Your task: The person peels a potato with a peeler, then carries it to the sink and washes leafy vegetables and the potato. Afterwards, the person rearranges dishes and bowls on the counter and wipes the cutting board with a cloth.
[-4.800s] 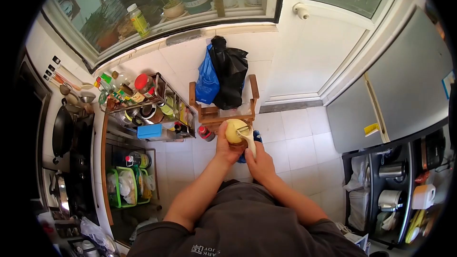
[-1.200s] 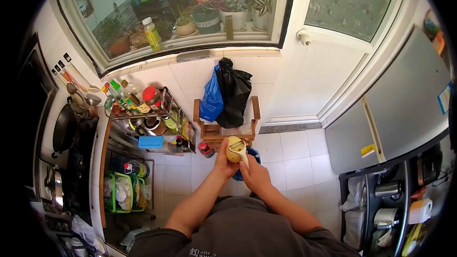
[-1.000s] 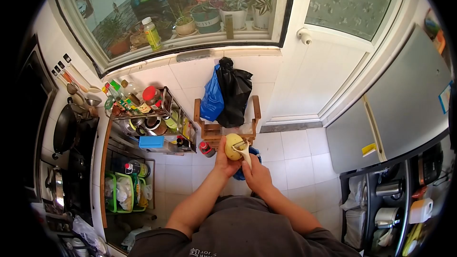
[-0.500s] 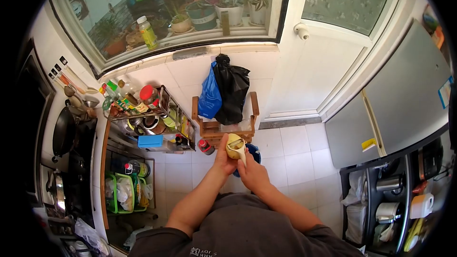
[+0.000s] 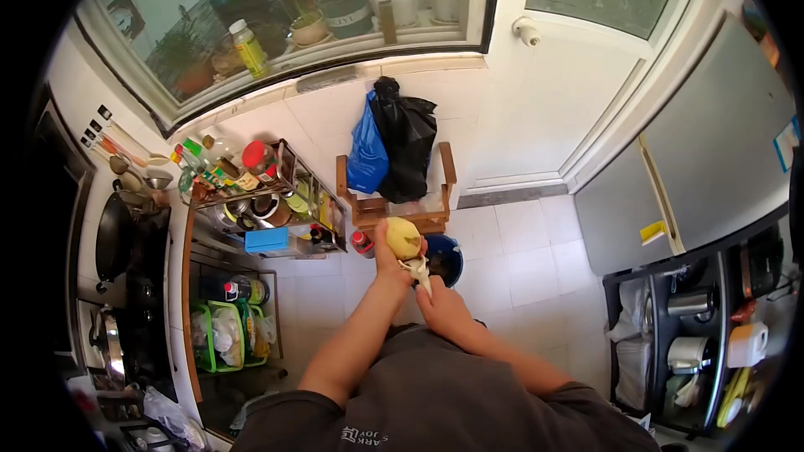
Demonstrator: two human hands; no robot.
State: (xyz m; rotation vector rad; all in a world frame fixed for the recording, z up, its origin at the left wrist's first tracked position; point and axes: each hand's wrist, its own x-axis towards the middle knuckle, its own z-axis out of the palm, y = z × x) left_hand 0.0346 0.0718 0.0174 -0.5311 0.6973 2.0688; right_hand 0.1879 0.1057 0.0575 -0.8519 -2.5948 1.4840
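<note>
My left hand point(image 5: 389, 257) is wrapped round a pale yellow potato point(image 5: 404, 237), with a darker patch on its right side. Just below the potato, my right hand point(image 5: 435, 295) grips a whitish peeler point(image 5: 418, 271) by its handle. The peeler's head lies against the lower side of the potato near my left fingers, and whether there is peel on it I cannot tell. Behind the hands, on the floor, stands a dark blue bucket point(image 5: 446, 260) with some dark contents.
A wooden chair point(image 5: 448, 164) holding black point(image 5: 406, 142) and blue bags stands ahead. A red-capped bottle point(image 5: 362, 243) is beside it. To the left are a condiment rack point(image 5: 289, 169) and a stove; a fridge point(image 5: 712, 142) and shelves point(image 5: 662, 343) are at the right.
The potato has moved up and left and been turned, showing more of its smooth side. The peeler has dropped to its lower side. More of the bucket shows, and the view has tilted.
</note>
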